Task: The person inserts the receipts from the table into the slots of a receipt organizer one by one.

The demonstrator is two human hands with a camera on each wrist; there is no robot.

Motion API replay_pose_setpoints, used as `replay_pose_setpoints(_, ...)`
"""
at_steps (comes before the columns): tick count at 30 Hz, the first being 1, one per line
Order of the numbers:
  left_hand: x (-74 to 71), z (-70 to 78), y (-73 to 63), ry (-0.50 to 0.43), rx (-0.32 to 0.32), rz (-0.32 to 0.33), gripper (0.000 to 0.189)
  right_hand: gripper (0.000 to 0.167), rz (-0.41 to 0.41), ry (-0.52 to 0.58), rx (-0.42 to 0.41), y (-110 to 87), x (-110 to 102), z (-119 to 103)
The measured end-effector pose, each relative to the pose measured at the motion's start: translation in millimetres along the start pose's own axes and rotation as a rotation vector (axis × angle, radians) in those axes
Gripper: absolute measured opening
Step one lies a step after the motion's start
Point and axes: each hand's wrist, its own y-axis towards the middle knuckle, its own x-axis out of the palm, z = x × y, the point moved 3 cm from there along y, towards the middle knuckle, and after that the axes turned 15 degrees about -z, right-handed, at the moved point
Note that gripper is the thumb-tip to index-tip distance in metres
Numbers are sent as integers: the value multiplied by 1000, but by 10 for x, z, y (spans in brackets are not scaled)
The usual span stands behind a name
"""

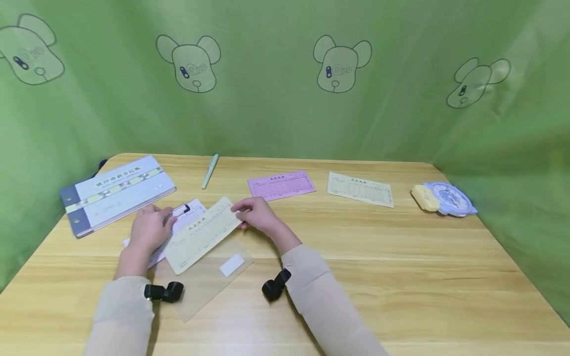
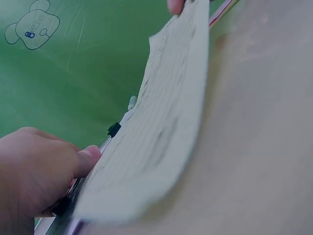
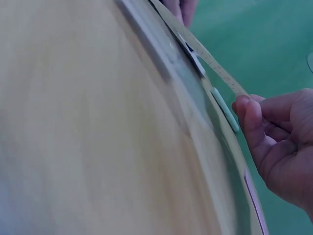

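My right hand (image 1: 258, 213) pinches the upper right corner of a pale yellow printed form (image 1: 202, 236), which hangs at a slant. In the right wrist view this form (image 3: 215, 66) shows nearly edge-on between thumb and fingers. At the left, my left hand (image 1: 150, 228) grips a clip with a black end (image 1: 186, 208) at the top of a stack of pale purple forms (image 1: 190, 219). Part of that stack is hidden by the hand and the yellow form. Beneath lies a translucent folder (image 1: 205, 284) with a white label (image 1: 232, 265).
A blue-white account book (image 1: 118, 195) lies at the left, with a pale green pen (image 1: 210, 171) behind. A pink form (image 1: 281, 185) and a pale form (image 1: 360, 189) lie toward the back. At the right are a yellow block-like case (image 1: 425, 198) and a blue round object (image 1: 451, 199).
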Motion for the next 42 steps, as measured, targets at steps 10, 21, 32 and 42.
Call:
replay_pose_setpoints(10,-1,12,8,19,-7,-9,35,26,-42,76,55,139,244,-42)
replay_pose_setpoints(21,-13,15,-3,4,33,32,31,23,-60,106,94,240,380,-86)
replay_pose_setpoints(32,-10,7,0,-17,20,17,33,25,-50,48,129,372,404,-113)
replay_pose_setpoints(42,-18,10,4,-17,38,42,32,27,-67,21,147,393,417,-165)
